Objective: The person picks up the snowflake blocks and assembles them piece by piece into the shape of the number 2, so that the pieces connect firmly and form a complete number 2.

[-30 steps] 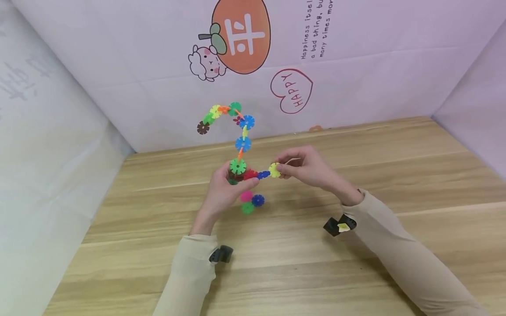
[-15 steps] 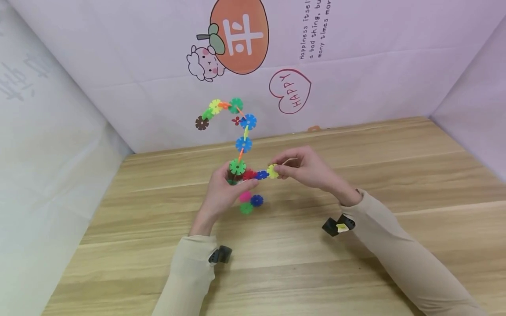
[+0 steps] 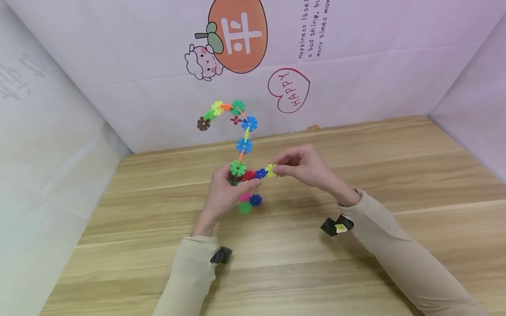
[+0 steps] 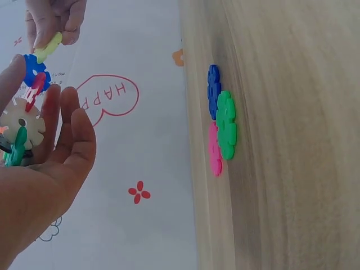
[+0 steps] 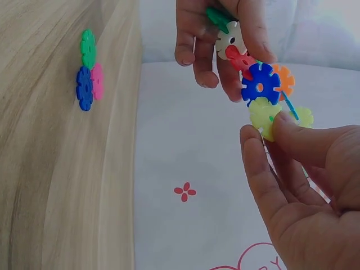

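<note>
My left hand (image 3: 225,188) holds a chain of slotted plastic snowflake discs up off the table, its fingers behind and thumb along the front. From the bright green disc (image 3: 238,168) the chain rises past blue discs (image 3: 244,145) and curls over to a brown disc (image 3: 203,123). A side branch runs right through a red disc (image 3: 249,175) and a dark blue disc (image 5: 260,84). At its end is a yellow disc (image 5: 263,117), edge to edge with the dark blue one. My right hand (image 3: 302,164) pinches that yellow disc between thumb and fingers. A white disc (image 4: 23,122) shows within the left palm.
Three loose discs lie together on the wooden table (image 3: 296,272) below my hands: pink (image 4: 214,149), green (image 4: 226,125) and dark blue (image 3: 255,200). A white printed cloth (image 3: 158,105) stands behind the table, with more cloth at both sides.
The hands stay nearly in place. The chain's upper curl shifts slightly right, and the dark blue disc turns a little more face-on to the head camera. The right hand keeps its pinch.
</note>
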Demonstrator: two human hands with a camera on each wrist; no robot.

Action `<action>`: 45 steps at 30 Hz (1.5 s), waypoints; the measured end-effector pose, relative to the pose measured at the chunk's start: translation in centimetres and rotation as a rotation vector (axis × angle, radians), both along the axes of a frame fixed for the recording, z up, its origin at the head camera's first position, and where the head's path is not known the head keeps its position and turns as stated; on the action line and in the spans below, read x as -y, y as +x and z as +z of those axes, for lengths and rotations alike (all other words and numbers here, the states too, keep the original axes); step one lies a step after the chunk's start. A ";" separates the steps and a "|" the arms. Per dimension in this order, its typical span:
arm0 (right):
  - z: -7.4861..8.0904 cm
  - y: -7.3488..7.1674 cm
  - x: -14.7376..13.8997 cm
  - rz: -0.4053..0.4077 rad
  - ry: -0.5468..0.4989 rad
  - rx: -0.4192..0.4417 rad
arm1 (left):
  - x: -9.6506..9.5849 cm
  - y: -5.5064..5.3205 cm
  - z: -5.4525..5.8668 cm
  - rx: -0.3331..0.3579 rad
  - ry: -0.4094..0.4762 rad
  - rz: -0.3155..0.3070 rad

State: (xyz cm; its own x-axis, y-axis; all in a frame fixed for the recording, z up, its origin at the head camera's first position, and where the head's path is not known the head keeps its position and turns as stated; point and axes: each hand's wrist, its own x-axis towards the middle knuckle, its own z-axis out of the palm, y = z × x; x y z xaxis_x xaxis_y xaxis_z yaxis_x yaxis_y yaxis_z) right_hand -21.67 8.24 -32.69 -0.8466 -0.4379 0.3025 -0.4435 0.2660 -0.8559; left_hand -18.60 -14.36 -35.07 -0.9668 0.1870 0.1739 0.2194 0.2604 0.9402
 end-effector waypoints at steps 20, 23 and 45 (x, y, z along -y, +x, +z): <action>0.5 0.9 1.1 -0.068 0.039 -0.121 | -0.1 0.2 0.3 -0.017 0.016 -0.027; 0.4 0.9 1.2 -0.068 0.053 -0.160 | -0.2 0.3 0.3 -0.009 0.019 -0.040; 0.7 1.3 1.0 -0.046 0.034 -0.073 | -0.4 0.3 0.0 -0.021 0.074 0.029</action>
State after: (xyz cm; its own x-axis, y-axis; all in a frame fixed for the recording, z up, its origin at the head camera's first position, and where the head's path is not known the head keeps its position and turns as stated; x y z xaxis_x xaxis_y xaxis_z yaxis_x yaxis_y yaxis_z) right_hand -20.36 7.20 -32.00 -0.8421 -0.4103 0.3499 -0.4911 0.3154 -0.8120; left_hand -18.29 -13.99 -35.03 -0.9676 0.1444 0.2069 0.2330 0.1970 0.9523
